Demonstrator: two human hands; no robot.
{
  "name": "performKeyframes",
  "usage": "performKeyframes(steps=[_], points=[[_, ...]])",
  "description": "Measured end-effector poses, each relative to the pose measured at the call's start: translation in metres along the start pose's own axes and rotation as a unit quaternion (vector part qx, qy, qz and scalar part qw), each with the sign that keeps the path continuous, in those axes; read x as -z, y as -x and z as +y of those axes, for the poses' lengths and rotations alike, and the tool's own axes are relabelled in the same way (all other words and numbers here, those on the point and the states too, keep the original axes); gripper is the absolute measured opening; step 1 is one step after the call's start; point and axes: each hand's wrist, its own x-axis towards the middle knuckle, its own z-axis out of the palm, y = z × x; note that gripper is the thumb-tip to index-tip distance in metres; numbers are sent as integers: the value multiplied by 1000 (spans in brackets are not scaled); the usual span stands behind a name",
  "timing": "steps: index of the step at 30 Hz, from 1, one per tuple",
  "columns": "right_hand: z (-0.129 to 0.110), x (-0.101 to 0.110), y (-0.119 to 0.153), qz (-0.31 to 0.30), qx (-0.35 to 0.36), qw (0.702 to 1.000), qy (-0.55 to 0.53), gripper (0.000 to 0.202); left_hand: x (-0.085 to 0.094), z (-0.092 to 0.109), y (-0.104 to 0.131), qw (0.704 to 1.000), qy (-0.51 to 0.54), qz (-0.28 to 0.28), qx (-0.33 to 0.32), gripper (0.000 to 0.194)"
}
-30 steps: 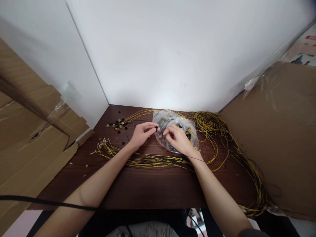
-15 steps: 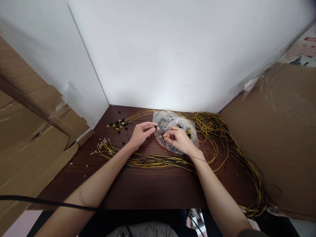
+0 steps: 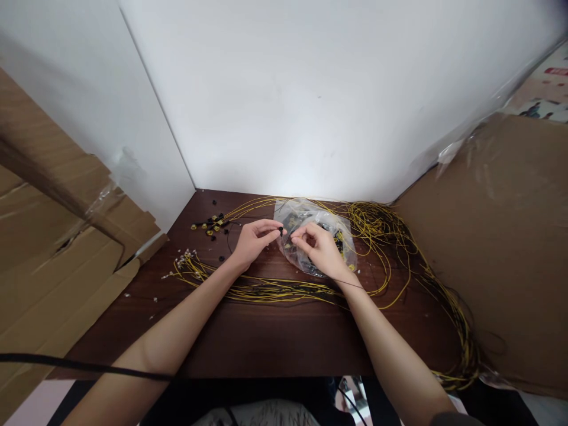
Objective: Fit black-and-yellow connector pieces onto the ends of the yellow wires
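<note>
My left hand (image 3: 255,239) pinches a small black connector-like piece (image 3: 281,231) between thumb and fingertips, with a thin dark wire hanging below it. Just to its right, the fingertips of my right hand (image 3: 314,239) are pressed together near that piece; whatever they hold is too small to make out. Beneath both hands lies a clear plastic bag (image 3: 293,211) of small black and yellow parts, partly covered by my right hand. A dark wire crosses my right wrist.
A bundle of yellow and black wires (image 3: 266,290) with white ends runs along the brown table (image 3: 275,343). A tangled wire coil (image 3: 377,219) lies right, trailing over the edge. Loose black and yellow parts (image 3: 209,232) sit left. Cardboard (image 3: 497,248) and white panels surround the table.
My right hand has shifted slightly up and left, its fingertips closer to the black piece. The yellow bit seen at its fingers before no longer shows. My left hand has hardly moved.
</note>
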Motion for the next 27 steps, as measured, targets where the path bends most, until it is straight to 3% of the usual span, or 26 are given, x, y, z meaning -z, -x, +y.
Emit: performKeyframes(steps=[6,13,18,23,27], points=[[3,-12,1,-33,-101,979,-175,16,-4,9,3,999,40,-17,0,24],[-6,-15,0,-57,-133,937,-317,22,-7,15,7,996,88,-5,9,21],[-8,-14,0,-46,-137,935,-325,22,-5,14,4,994,109,19,16,23],[-4,-13,-1,-33,-136,937,-320,21,-1,12,0,993,82,86,-7,27],[-4,-13,-1,-18,-143,935,-323,21,-1,13,1,997,-5,67,-46,27]])
